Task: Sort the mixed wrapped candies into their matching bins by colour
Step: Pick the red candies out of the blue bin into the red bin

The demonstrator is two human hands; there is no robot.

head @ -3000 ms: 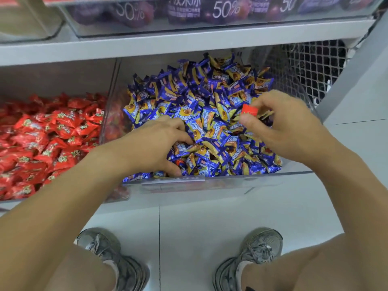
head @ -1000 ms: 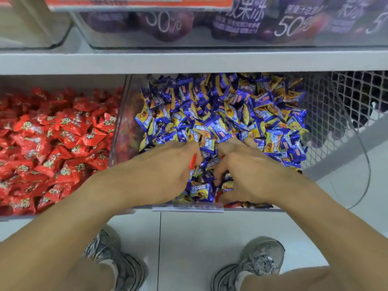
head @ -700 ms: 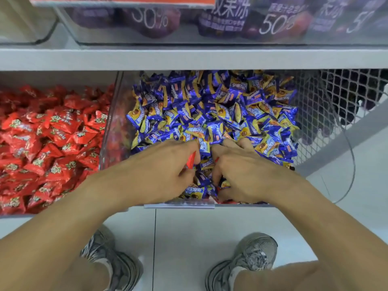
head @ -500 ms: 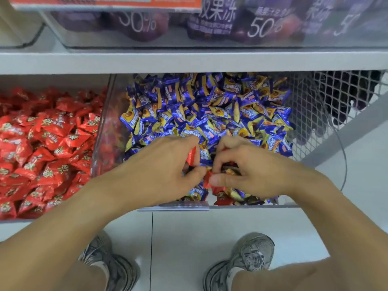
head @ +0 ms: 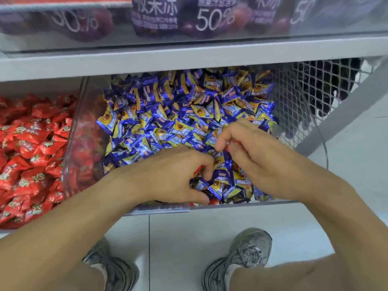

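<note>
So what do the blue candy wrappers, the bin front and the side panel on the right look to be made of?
Blue wrappers: probably thin glossy plastic or foil film; they crinkle and catch highlights.
Bin front: clear rigid plastic, likely acrylic; the candies show through it.
Side panel: white diamond mesh, probably coated metal, though the material is not certain.

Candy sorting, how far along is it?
Done: red bin shows only red. In hand: both hands dig in the blue bin; left hand and right hand each hold red candy. Left: a red candy at the front, maybe more buried.
</note>
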